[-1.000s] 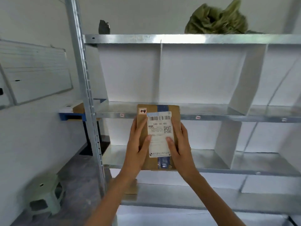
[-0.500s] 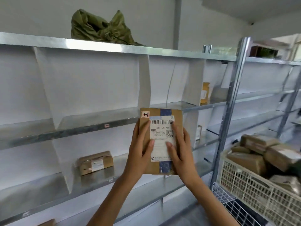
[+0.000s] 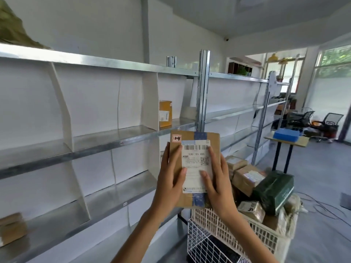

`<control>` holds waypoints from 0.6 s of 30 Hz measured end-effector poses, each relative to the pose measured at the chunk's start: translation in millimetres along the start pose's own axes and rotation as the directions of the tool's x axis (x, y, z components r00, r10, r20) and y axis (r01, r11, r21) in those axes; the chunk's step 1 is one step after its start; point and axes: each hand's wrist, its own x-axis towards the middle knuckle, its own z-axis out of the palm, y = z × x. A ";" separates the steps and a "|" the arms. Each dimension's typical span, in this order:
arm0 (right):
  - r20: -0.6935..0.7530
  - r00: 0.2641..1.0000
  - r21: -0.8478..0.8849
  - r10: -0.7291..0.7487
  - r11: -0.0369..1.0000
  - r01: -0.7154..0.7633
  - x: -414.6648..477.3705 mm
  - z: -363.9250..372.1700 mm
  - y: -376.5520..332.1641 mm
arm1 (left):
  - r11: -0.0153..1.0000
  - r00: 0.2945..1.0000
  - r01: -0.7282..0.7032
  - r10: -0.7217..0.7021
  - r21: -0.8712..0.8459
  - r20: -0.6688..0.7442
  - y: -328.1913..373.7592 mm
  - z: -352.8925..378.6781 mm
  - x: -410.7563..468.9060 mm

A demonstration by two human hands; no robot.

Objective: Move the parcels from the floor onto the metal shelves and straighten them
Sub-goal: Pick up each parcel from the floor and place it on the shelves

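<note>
Front of the shelving, about mid-tier height: flat brown cardboard parcel with white shipping label and blue tape strip [image 3: 195, 162] is up in the air, label facing the camera, not on any shelf yet. Both hands grasp it: left hand [image 3: 169, 185] on the left edge, right hand [image 3: 220, 185] on the right edge, thumbs pressed on the label face. Fingers behind the parcel are hidden.

Progress, my read: early.

On the galvanised metal shelves [image 3: 121, 143] I see only a few items:
- tall yellow-brown box [image 3: 165, 113], upright beside a white divider panel [image 3: 150, 103] on the upper-middle tier
- grey-brown parcel [image 3: 188, 112] just beside it, partly behind the upright post [image 3: 202, 92]
- blurred brown parcels [image 3: 11, 230] at far left of a lower tier

Can't tell whether those are squared up.

Left to do: white plastic lattice crate [image 3: 237, 230] on the right is heaped with several brown taped parcels plus a dark green box [image 3: 273, 192] on top. White wire basket [image 3: 205, 245] sits in front of it, contents unclear. So shelve this one, then the bulk of the load, then straighten.
</note>
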 end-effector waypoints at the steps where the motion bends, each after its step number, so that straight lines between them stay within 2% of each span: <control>1: 0.007 1.000 0.001 0.011 1.000 -0.011 2.6 -6.4 9.5 | 1.000 1.000 0.004 -0.004 -0.003 0.002 -4.7 12.4 3.0; 12: 0.009 0.996 -0.087 0.093 0.992 -0.092 57.7 -9.5 140.5 | 0.997 0.997 0.063 -0.061 -0.038 0.036 -110.1 104.1 54.7; 18: 0.028 0.997 -0.042 0.078 0.996 -0.076 125.7 16.6 198.4 | 0.997 0.998 0.068 -0.068 -0.037 0.009 -190.7 129.1 111.1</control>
